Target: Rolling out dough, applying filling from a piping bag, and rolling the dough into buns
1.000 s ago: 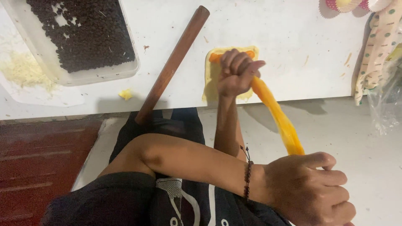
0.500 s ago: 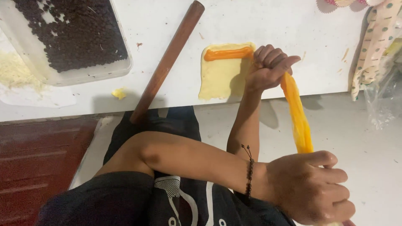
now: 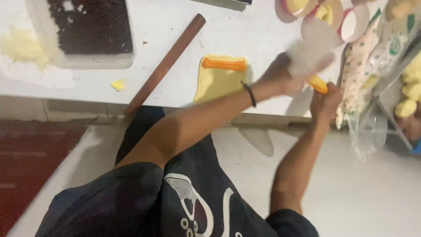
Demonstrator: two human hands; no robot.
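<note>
**Both hands on the piping bag at the table's right edge**

I see my left hand (image 3: 280,77) reaching across the body toward two o'clock, wrapped around the pale upper part of the piping bag (image 3: 312,57); motion blur hides the fingers, so I cannot tell how tightly they close. My right hand (image 3: 325,102) sits just below it, closed around the bag's orange lower end, where the filling shows between the two hands.

At about eleven o'clock from the hands, the flat yellow dough sheet (image 3: 217,83) lies on the white table (image 3: 263,30), with an orange strip of filling (image 3: 223,64) along its far edge. The wooden rolling pin (image 3: 165,65) lies slantwise just left of the dough. Farther left, at ten o'clock, stands a clear tray of dark bits (image 3: 90,26). Red-rimmed paper cups (image 3: 326,11) sit at twelve o'clock from the bag.
</note>
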